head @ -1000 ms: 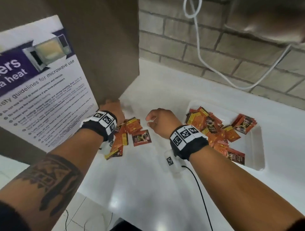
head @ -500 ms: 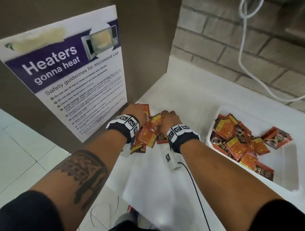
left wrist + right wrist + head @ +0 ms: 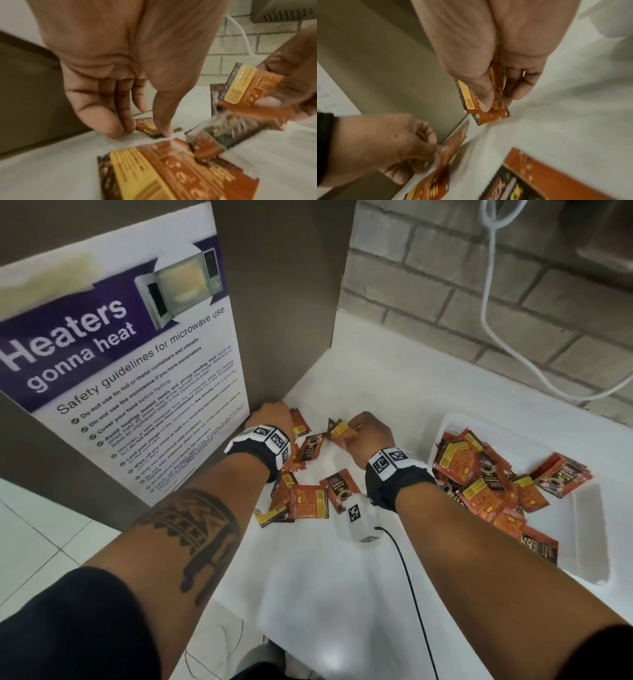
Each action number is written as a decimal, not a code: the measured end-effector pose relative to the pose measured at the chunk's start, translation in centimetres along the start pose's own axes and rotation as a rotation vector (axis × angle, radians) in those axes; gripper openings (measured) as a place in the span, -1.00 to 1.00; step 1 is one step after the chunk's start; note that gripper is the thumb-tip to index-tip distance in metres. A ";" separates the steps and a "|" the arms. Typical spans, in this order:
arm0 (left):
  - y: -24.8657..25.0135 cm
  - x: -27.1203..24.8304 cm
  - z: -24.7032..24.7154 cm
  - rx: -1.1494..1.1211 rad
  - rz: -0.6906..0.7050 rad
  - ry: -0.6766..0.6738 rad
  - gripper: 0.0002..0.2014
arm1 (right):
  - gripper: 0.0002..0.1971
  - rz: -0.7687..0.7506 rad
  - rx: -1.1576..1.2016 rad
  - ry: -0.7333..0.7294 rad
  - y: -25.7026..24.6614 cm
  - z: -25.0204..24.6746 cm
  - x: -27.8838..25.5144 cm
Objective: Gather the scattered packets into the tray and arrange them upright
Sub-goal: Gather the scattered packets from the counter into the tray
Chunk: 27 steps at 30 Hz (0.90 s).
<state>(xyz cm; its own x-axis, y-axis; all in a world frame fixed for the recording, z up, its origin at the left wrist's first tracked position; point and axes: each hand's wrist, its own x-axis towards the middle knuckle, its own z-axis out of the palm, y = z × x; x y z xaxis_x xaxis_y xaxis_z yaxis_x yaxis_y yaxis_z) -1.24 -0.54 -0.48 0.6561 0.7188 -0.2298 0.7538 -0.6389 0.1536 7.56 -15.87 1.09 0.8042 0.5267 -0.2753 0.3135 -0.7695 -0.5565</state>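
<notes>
While the right hand (image 3: 371, 436) pinched gathered coffee sachets (image 3: 485, 104) for the tray (image 3: 587, 537) at three o'clock, the left hand's (image 3: 272, 417) open fingers (image 3: 102, 119) pressed another sachet (image 3: 150, 129) on the tabletop (image 3: 342, 594).

Orange packets (image 3: 308, 501) with yellow panels and dark brown edges lie on the white counter (image 3: 342, 594) beside a white tray (image 3: 589, 546).

The right hand (image 3: 371, 436) has lifted off the pile, now pinching what look like two packets (image 3: 485, 102) between thumb and fingers.
</notes>
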 end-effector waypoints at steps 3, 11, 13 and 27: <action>0.4 0.6 0.1 0.016 0.047 0.035 -0.70 | -0.67 -0.055 0.065 0.092 0.3 -2.1 -0.4; 1.0 2.8 0.9 0.114 0.139 -0.143 -0.43 | -0.73 -0.034 -0.287 -0.399 1.1 -4.0 -5.0; 1.4 3.0 0.5 0.134 0.124 -0.137 -0.41 | -0.63 -0.079 -0.405 -0.468 1.4 -2.5 -5.8; 2.0 0.2 -6.1 0.103 0.283 -0.284 -0.88 | -0.65 -0.105 -0.430 -0.353 2.1 0.7 -5.9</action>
<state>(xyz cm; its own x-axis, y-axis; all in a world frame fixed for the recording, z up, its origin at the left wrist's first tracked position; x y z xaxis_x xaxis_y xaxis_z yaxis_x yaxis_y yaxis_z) 0.58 0.00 5.65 0.7903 0.4156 -0.4503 0.5277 -0.8351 0.1553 3.15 -20.37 1.01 0.5634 0.6403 -0.5221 0.6194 -0.7456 -0.2459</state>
